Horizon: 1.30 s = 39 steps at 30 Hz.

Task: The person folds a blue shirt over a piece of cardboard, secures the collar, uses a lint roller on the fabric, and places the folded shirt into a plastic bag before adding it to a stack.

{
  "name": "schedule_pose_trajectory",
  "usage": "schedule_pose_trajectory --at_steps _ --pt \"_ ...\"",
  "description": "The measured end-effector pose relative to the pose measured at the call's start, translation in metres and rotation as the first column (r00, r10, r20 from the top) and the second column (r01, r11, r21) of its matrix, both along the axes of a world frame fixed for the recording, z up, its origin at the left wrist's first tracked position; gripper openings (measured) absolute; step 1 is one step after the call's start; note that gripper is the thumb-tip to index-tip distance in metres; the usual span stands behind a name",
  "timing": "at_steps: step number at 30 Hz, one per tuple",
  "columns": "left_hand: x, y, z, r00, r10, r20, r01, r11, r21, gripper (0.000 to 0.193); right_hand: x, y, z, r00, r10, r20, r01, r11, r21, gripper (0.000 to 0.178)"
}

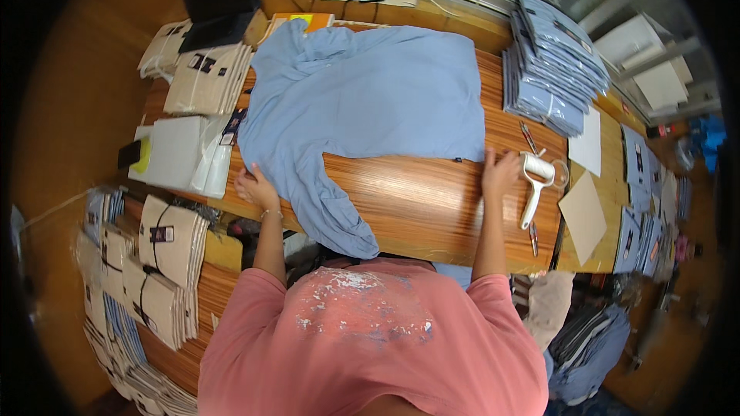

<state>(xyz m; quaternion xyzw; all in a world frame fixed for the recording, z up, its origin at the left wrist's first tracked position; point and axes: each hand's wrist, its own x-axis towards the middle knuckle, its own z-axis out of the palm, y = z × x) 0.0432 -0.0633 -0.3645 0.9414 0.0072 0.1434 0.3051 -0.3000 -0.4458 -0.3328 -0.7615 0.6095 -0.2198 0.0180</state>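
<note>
A light blue long-sleeved shirt [385, 92] lies spread on the wooden table, its hem to the right and its collar end to the left. One sleeve reaches over the table's front edge toward me. Beside the shirt's left edge, near that sleeve, is my left hand [259, 189], fingers apart, its thumb touching the cloth. My right hand [501, 175] rests at the near right corner of the hem, thumb and fingers apart. Just right of it lies a white lint roller [534, 181]. Small snips [529, 137] lie beyond that hand, and another slim tool [533, 239] nearer me.
Bagged blue shirts [551, 62] are piled at the back right. Folded beige garments [206, 77] stand at the back left, with more beige stacks [166, 262] lower left. White sheets [176, 150] and a black phone [129, 156] lie left. A beige card [583, 218] is at right.
</note>
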Motion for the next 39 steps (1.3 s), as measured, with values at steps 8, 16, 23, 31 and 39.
schedule_pose_trajectory --at_steps 8,16,23,31,39 --pt "-0.002 0.024 0.015 0.801 -0.493 -0.339 -0.088 0.464 -0.881 0.023 -0.003 0.018 0.002 0.927 0.237 0.291 -0.308 0.923 0.230 0.027" --pt "-0.015 0.090 0.059 0.855 -0.476 -0.208 0.399 0.858 -0.324 0.042 -0.102 0.085 0.100 0.906 0.406 -0.118 -0.183 0.629 0.755 0.032" --pt "0.004 -0.002 0.043 0.646 -0.763 -0.033 0.762 0.643 0.075 0.050 -0.008 0.093 0.020 0.876 0.467 -0.122 -0.448 0.880 0.156 0.050" --pt "-0.017 0.021 0.040 0.580 -0.796 -0.173 0.810 0.540 0.231 0.051 -0.063 0.130 0.002 0.953 0.226 -0.202 -0.189 0.964 0.187 0.049" --pt "0.118 -0.098 0.012 0.623 -0.780 0.062 0.775 0.626 0.089 0.040 0.093 0.007 -0.013 0.908 0.419 -0.019 -0.405 0.888 0.215 0.049"
